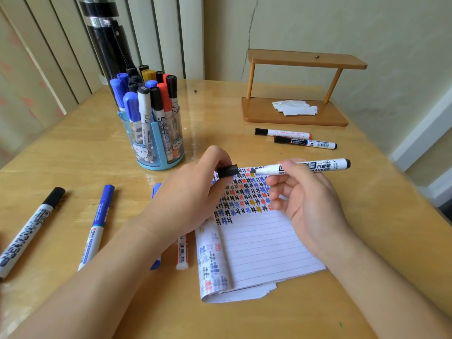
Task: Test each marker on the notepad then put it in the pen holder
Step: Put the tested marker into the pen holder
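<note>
Half-hiding red marker (182, 253): left hand (188, 194)

This is looking like a study corner in a home. A glossy wooden surface (97, 148) is sitting pushed into the corner of a room, where a cream painted wall (342, 33) with a long crack (250, 33) is meeting pale vertical folds (49, 57), curtain or panelling, hard to tell which. White trim (420, 133) is running along the wall's foot at the right. Household odds are sitting about: a small wooden rack (305, 61) is holding a crumpled tissue (294, 107), a tall black flask (105, 37) is standing at the back, and a blue pen holder (156, 143) printed with cartoon creatures is holding a crowd of markers (144, 104).
</note>
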